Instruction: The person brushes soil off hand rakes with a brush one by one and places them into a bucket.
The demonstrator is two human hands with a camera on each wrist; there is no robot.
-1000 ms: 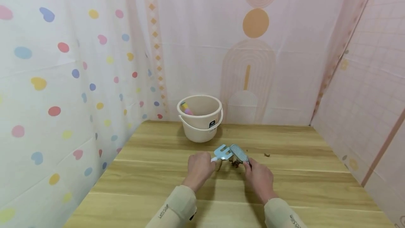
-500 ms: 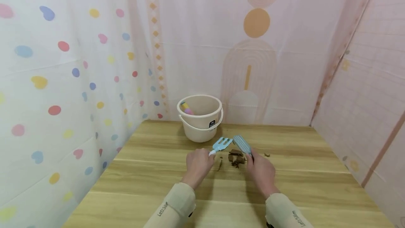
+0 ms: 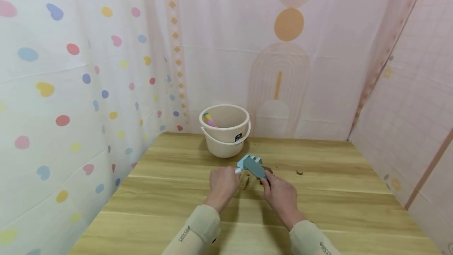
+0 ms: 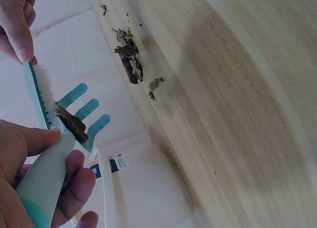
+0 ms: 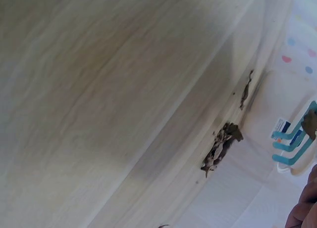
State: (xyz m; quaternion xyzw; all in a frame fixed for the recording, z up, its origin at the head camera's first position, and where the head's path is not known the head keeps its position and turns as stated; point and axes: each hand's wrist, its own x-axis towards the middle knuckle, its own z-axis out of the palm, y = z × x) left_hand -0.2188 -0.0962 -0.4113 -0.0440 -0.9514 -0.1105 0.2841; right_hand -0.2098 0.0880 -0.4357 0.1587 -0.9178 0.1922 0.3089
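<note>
My left hand (image 3: 223, 188) grips the white handle of a small light-blue hand fork (image 4: 88, 109), held above the wooden table. A curled brown dry leaf piece (image 4: 72, 121) lies on the fork. My right hand (image 3: 281, 198) pinches a small brush (image 3: 255, 167) by its end. Its blue-grey back faces the head camera, and its white bristles (image 4: 45, 89) are at the fork's base beside the leaf piece. Below lies a heap of broken dry leaves (image 5: 220, 146), mostly hidden behind the brush in the head view.
A cream bucket (image 3: 224, 146) with a hanging handle stands behind the fork. Inside it leans a yellow, pink and purple object (image 3: 210, 120). Loose leaf crumbs (image 3: 299, 172) lie to the right on the wooden table (image 3: 336, 192). Patterned curtains (image 3: 226, 50) border the table.
The fork has risen slightly from near the heap. My right hand has moved left and turned the brush over, bringing it across the fork.
</note>
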